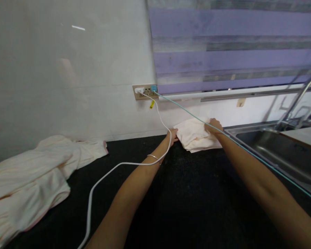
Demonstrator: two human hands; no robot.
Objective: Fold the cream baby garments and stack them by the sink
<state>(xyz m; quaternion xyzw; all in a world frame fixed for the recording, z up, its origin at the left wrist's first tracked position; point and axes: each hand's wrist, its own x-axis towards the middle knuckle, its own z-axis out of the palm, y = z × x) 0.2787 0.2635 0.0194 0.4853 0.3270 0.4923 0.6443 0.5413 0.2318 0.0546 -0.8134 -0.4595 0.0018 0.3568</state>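
A: Hidden or cut off?

B: Left fingertips tucked behind the near-left edge of the folded cloth, so finger spread not readable. Both forearms cut by the bottom frame edge. Crumpled cloth cut off at the left frame edge. Sink cut off at right, faucet only partly in frame and blurred. Window blind motion-smeared. Socket details on the outlet strip too small to make out.

A: Hands?

B: Left hand at the folded cloth's left edge, touching it; a closed grip cannot be confirmed. Thin bracelet on that wrist, white cable draped across the forearm just beside it. Right hand laid on top of the folded cloth's right part, fingers curled over the fabric, pressing or pinching it; teal cable running over that hand and along the forearm.

A: Position of the folded cloth?

B: At the far edge of the dark tabletop, against the wall, just beside the sink's left rim.

A: Edges and open room?

B: Bare dark surface between the two forearms and toward the near edge. Crumpled cloth filling the left end, well apart from the hands. Both cables crossing from the outlet strip on the wall toward the near edge.
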